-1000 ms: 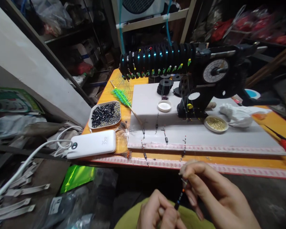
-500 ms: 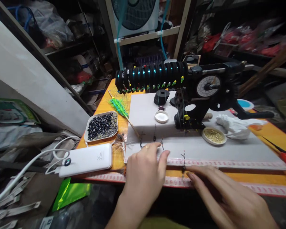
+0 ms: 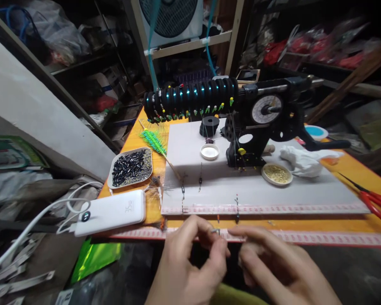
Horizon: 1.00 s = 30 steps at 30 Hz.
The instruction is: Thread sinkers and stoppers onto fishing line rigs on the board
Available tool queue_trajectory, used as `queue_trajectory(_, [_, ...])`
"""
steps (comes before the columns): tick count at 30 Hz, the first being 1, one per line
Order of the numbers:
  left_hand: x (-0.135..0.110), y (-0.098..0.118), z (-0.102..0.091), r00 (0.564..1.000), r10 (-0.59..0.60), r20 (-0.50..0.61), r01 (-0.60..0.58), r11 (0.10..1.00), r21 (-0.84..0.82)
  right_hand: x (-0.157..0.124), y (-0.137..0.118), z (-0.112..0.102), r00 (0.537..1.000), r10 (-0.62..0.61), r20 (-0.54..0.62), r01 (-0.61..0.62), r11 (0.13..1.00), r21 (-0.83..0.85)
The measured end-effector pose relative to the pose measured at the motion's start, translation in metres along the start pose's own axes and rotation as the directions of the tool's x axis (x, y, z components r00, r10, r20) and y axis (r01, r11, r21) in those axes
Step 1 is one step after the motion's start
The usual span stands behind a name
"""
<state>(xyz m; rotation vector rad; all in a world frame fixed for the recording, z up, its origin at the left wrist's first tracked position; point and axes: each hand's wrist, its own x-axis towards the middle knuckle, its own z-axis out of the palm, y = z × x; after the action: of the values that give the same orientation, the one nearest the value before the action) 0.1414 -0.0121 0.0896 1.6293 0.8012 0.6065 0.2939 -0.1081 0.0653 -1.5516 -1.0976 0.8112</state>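
My left hand (image 3: 197, 254) is at the table's front edge, thumb and forefinger closed on a small, thin tackle piece (image 3: 215, 231), mostly hidden by the fingers. My right hand (image 3: 276, 262) is just to the right, forefinger stretched toward that piece and apart from the thumb; nothing shows between them. Similar small dark beaded pieces lie beyond the hands: one (image 3: 237, 212) at the board's front edge, one (image 3: 200, 181) further back, and another (image 3: 183, 190) to the left. A black hand-cranked winder (image 3: 246, 146) carries a row of black spools (image 3: 190, 99) with coloured beads.
On the left are a tray of black parts (image 3: 130, 167), a white power bank (image 3: 111, 212) and a green brush (image 3: 154, 142). The white board (image 3: 228, 188) holds a dish of brass-coloured bits (image 3: 277, 174), a small white dish (image 3: 210, 151) and crumpled tissue (image 3: 301, 161). Red scissors (image 3: 373, 203) lie right.
My left hand has drawn back from the board to the table edge with a small piece between its fingers. My right hand has come nearer to it. The camera view has shifted slightly.
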Motion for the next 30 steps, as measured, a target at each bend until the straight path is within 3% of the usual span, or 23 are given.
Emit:
queue_trajectory(2, [-0.006,-0.003,0.004,0.989,-0.112,0.095,0.140,0.911,-0.389,0.013,-0.012,0.002,0.969,0.214,0.122,-0.240,0.934,0.264])
queue_trajectory(4, [-0.008,-0.008,0.008,0.977,-0.122,0.175,0.204,0.778,-0.594,0.029,-0.023,0.001,0.918,0.186,0.349,-0.332,0.843,0.424])
queue_trajectory(6, [-0.008,-0.013,0.010,0.972,-0.115,0.203,0.220,0.747,-0.627,0.042,-0.030,-0.002,0.848,0.067,0.526,-0.368,0.787,0.494])
queue_trajectory(8, [-0.008,-0.014,0.009,0.974,-0.129,0.186,0.212,0.811,-0.545,0.051,-0.036,-0.004,0.800,0.014,0.600,-0.386,0.778,0.496])
queue_trajectory(12, [-0.014,-0.003,0.002,0.987,-0.093,0.133,0.128,0.950,-0.284,0.053,-0.038,-0.002,0.789,0.067,0.611,-0.424,0.779,0.462])
queue_trajectory(15, [-0.021,-0.001,0.004,0.974,-0.040,0.225,0.109,0.946,-0.304,0.049,-0.036,0.001,0.791,0.086,0.606,-0.465,0.728,0.504])
queue_trajectory(17, [-0.025,-0.009,0.011,0.957,-0.024,0.289,0.159,0.877,-0.453,0.048,-0.034,0.002,0.808,0.118,0.578,-0.482,0.697,0.531])
queue_trajectory(20, [-0.031,-0.028,0.026,0.946,0.022,0.325,0.247,0.602,-0.760,0.046,-0.032,0.001,0.833,0.159,0.529,-0.476,0.693,0.541])
queue_trajectory(23, [-0.036,-0.040,0.035,0.931,0.020,0.364,0.324,0.411,-0.852,0.046,-0.031,-0.001,0.840,0.153,0.520,-0.463,0.702,0.541])
queue_trajectory(27, [-0.043,-0.039,0.035,0.915,-0.001,0.405,0.376,0.369,-0.850,0.047,-0.028,-0.001,0.841,0.175,0.511,-0.469,0.705,0.531])
queue_trajectory(30, [-0.050,-0.041,0.032,0.905,-0.063,0.420,0.406,0.415,-0.814,0.047,-0.027,-0.002,0.841,0.190,0.506,-0.473,0.711,0.520])
